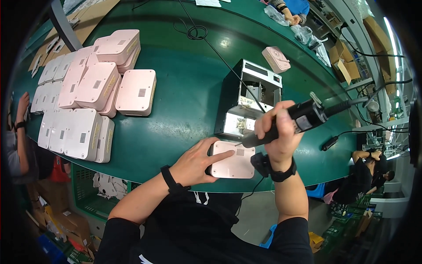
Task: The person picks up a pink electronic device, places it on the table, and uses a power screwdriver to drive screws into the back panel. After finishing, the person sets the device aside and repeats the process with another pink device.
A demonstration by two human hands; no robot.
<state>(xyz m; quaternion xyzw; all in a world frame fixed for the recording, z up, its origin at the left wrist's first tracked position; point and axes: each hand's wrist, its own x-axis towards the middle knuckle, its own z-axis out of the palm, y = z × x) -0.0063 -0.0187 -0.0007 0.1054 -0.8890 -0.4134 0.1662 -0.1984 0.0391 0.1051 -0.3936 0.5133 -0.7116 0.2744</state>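
My right hand (281,132) is wrapped around a black electric screwdriver (303,118), tilted with its bit pointing down and left. The bit's tip is at the far edge of a pale pink plastic case (233,163) with a vent grille and corner screw holes. My left hand (195,160) grips this case from its left side, with one finger stretched over the top face. Just beyond the case stands a black and silver box machine (231,99) with an open top, which looks like a screw feeder. Part of it is hidden behind my right hand.
At left, several pink cases (136,93) and white cases (81,134) are stacked. Another pink unit (276,59) lies beyond the machine. A black cable (215,53) crosses the green table (184,94). A green crate (83,189) stands below the front edge. Other people sit around the table.
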